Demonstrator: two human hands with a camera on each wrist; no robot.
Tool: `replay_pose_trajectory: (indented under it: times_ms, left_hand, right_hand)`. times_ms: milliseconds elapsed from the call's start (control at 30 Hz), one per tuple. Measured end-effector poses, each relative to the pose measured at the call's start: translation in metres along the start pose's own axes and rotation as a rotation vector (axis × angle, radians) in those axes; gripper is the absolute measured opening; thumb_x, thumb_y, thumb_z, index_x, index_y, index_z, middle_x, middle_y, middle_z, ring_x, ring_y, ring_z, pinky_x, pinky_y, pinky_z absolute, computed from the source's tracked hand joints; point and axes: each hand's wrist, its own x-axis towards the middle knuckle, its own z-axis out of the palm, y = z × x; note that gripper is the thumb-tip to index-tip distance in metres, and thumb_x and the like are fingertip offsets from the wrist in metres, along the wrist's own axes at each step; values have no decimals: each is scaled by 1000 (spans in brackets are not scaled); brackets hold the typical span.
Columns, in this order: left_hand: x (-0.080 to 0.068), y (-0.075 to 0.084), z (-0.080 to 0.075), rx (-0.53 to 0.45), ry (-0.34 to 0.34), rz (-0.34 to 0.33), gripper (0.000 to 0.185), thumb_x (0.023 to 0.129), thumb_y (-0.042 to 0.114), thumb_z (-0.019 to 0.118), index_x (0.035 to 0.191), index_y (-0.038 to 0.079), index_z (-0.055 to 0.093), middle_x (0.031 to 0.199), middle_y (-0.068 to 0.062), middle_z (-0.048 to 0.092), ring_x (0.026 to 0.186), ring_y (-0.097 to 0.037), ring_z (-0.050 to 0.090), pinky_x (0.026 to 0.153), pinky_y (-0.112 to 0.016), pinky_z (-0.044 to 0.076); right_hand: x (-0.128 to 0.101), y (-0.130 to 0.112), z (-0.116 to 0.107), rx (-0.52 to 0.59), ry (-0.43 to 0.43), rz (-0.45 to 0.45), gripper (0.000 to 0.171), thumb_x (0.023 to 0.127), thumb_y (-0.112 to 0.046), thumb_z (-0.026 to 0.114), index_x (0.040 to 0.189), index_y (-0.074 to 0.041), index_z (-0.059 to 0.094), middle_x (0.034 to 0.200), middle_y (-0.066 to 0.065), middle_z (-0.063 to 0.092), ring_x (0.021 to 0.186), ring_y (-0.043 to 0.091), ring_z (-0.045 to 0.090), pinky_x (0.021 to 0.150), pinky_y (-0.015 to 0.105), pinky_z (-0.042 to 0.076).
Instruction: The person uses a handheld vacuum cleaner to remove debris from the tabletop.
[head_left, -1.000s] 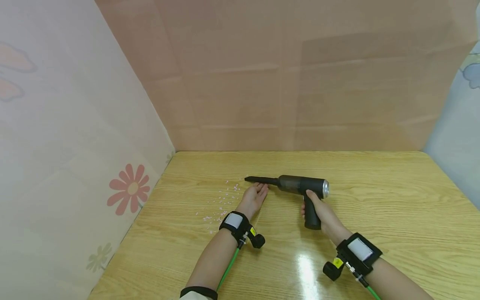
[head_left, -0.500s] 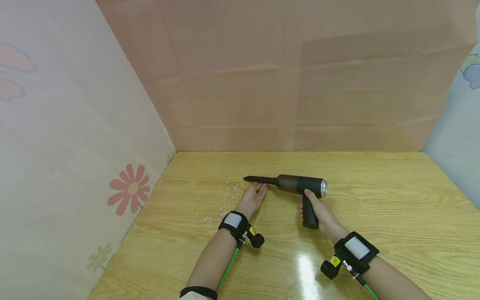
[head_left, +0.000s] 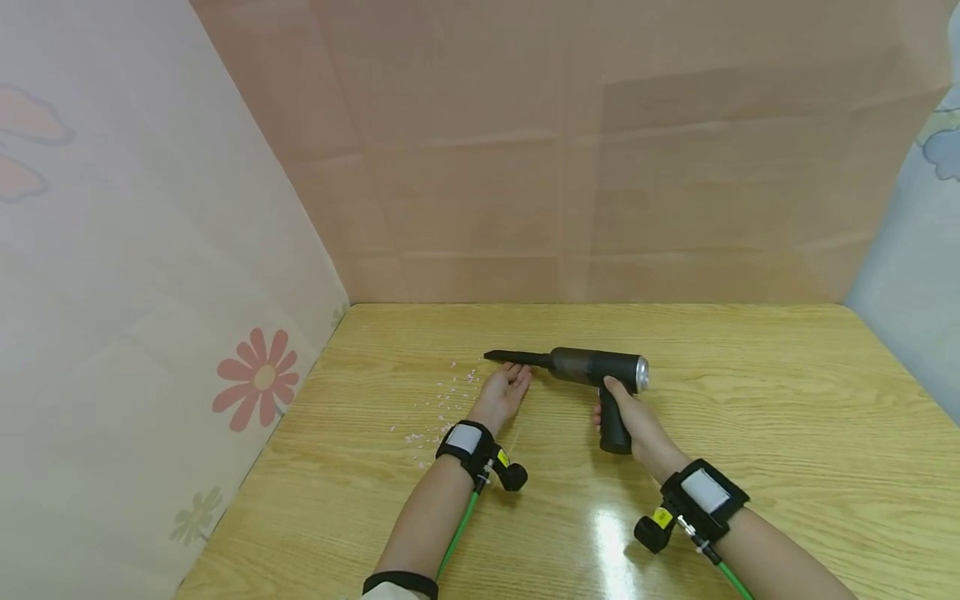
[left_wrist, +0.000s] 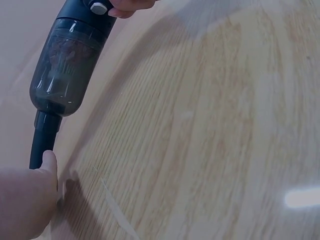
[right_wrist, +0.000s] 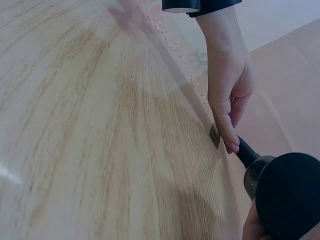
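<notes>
Beyond the handheld vacuum (head_left: 585,365), the table (head_left: 765,367) lies free until the backdrop (head_left: 555,183) blocks.

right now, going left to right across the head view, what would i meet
peach wall print, red flower print, pale scattered bits, left hand, black tool's canister, right hand, blue wall print

Booth-like setup: wood-grain table (head_left: 750,417), flowered wall (head_left: 142,275)
</notes>
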Motion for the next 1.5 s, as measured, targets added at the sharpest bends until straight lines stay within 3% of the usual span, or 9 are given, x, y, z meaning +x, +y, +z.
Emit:
replay_pose_trajectory:
  times_ms: [433, 767, 1067, 1500]
  left_hand:
    - [-5, 1, -2, -18, 10, 5, 58, 100, -10, 22, 151, -3, -4, 159, -25, 0, 149, -32, 10, 126, -36, 15]
    - [-11, -3, -8, -63, 24, 34, 59, 99, -11, 21, 151, -2, -5, 159, -24, -3, 150, -32, 8, 126, -35, 14]
    - [-24, -5, -5, -40, 12, 55, 55, 101, -9, 18, 151, -4, -6, 159, -25, -2, 150, -33, 5, 126, -35, 12]
    - [-13, -12, -10, -81, 10, 77, 56, 102, -8, 17, 150, -3, -9, 159, -25, -6, 150, -33, 5, 126, -35, 12]
  right_hand:
    - [0, -1, -1, -29, -24, 35, 62, 99, -52, 38, 129, 2, 37, 76, -8, 62, 71, 4, 62, 65, 23, 50]
    - [1, 1, -2, -14, -72, 21, 57, 100, -50, 38, 124, 2, 37, 77, -6, 60, 69, 5, 60, 62, 20, 51]
    - [1, 3, -6, -27, -87, 23, 57, 99, -51, 40, 123, 2, 38, 75, -7, 60, 67, 4, 60, 60, 18, 51]
    - [1, 2, -8, -33, -101, 25, 58, 99, -52, 39, 121, 2, 39, 76, -7, 59, 67, 3, 59, 60, 17, 52]
